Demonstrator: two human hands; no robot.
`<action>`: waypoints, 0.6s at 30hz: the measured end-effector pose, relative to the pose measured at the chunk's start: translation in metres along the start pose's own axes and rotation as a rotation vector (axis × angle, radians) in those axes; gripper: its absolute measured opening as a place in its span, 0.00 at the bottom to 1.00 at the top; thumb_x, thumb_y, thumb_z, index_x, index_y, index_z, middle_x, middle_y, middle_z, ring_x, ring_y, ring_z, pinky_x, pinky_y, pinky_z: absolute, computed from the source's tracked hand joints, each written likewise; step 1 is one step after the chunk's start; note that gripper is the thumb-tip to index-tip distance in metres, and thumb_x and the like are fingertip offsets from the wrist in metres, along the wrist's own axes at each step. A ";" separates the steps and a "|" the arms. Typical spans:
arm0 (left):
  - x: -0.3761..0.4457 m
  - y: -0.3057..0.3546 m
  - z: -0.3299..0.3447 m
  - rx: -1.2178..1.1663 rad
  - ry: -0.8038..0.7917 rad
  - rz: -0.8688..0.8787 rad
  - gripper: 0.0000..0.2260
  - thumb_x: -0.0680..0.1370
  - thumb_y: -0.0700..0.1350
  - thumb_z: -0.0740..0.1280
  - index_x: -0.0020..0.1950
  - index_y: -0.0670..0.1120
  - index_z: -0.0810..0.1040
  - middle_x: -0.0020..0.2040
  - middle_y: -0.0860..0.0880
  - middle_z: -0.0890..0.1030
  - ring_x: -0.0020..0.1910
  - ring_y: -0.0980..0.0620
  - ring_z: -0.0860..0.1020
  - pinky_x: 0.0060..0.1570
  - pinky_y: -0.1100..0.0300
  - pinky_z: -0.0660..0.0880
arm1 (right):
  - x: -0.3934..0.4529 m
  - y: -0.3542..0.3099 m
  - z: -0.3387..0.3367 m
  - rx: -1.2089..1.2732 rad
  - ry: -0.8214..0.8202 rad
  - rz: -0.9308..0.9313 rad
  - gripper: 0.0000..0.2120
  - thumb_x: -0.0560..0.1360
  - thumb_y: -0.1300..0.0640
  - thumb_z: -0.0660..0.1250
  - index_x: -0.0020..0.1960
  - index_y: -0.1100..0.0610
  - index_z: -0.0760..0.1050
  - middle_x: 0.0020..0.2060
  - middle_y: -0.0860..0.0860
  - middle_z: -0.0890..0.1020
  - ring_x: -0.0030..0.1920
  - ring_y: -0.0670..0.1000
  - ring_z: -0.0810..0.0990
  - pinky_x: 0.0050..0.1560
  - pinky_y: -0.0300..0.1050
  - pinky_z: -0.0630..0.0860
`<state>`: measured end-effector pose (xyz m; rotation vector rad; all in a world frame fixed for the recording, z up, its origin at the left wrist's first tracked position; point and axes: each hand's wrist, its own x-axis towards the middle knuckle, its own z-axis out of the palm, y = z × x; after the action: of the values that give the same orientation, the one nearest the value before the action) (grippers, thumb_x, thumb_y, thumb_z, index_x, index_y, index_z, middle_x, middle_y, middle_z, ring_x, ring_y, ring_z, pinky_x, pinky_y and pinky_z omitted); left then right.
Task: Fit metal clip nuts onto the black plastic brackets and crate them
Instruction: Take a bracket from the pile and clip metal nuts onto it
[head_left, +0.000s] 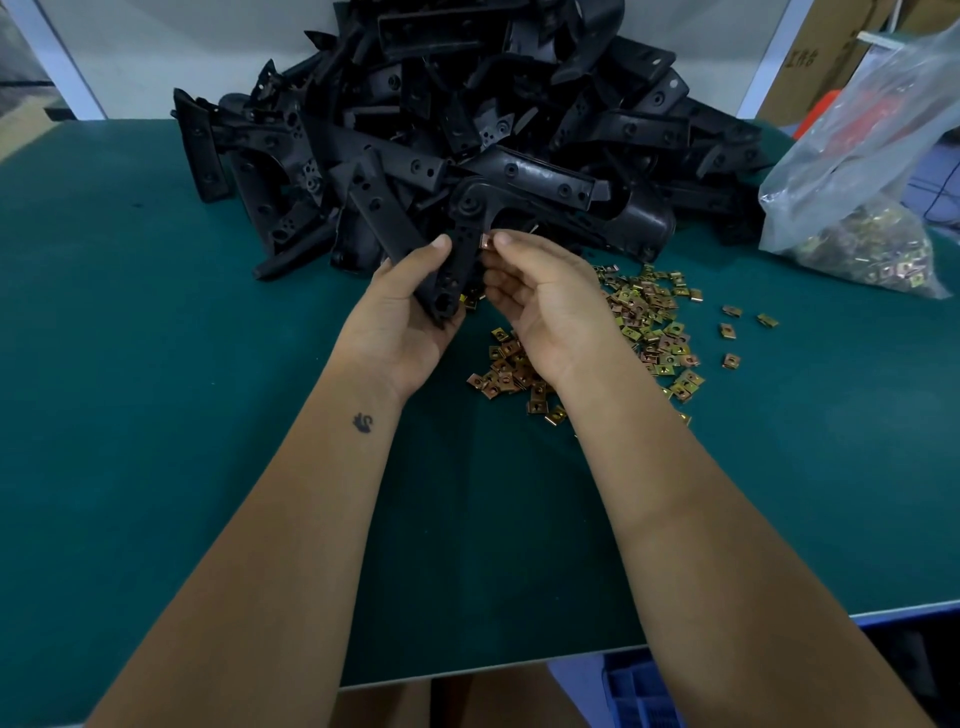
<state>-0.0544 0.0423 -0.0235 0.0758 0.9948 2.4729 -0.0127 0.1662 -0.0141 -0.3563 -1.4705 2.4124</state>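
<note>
One bracket (457, 260) is up off the green table (156, 364), gripped in the left hand (410, 306), while the right hand (535, 291) pinches a single clip nut (485, 240) against its edge. I'd slide it on square until its hole meets the bracket's. Spare nuts (644, 317) lie just beneath.

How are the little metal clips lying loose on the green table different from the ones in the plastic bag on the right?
The loose clip nuts are spread thinly over the green table, with a few strays apart; the bagged clip nuts sit heaped together. The loose ones lie right beside the right hand; the bagged ones sit farther off, inside the clear plastic bag. Both look like the same brassy square clips.
</note>
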 end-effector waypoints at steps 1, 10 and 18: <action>0.000 0.000 0.000 0.003 -0.004 0.001 0.16 0.76 0.40 0.70 0.63 0.45 0.74 0.47 0.50 0.85 0.41 0.55 0.83 0.36 0.63 0.78 | 0.000 0.000 0.000 -0.012 0.002 0.003 0.05 0.76 0.63 0.69 0.44 0.56 0.82 0.37 0.50 0.84 0.35 0.46 0.81 0.39 0.38 0.78; -0.001 0.001 0.004 0.006 0.018 0.025 0.23 0.71 0.39 0.72 0.65 0.46 0.71 0.49 0.49 0.83 0.39 0.56 0.83 0.35 0.64 0.77 | 0.000 -0.001 -0.001 -0.061 0.010 -0.006 0.06 0.75 0.62 0.70 0.41 0.53 0.82 0.36 0.49 0.84 0.33 0.44 0.79 0.37 0.38 0.77; 0.004 0.000 -0.001 0.065 0.043 0.050 0.18 0.77 0.38 0.69 0.64 0.46 0.69 0.53 0.48 0.82 0.44 0.54 0.83 0.37 0.63 0.78 | 0.001 -0.001 -0.002 -0.059 -0.007 0.002 0.07 0.74 0.62 0.71 0.39 0.53 0.83 0.34 0.49 0.84 0.33 0.45 0.80 0.37 0.38 0.77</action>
<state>-0.0577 0.0438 -0.0248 0.0693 1.1045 2.4973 -0.0126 0.1686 -0.0137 -0.3628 -1.5477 2.3783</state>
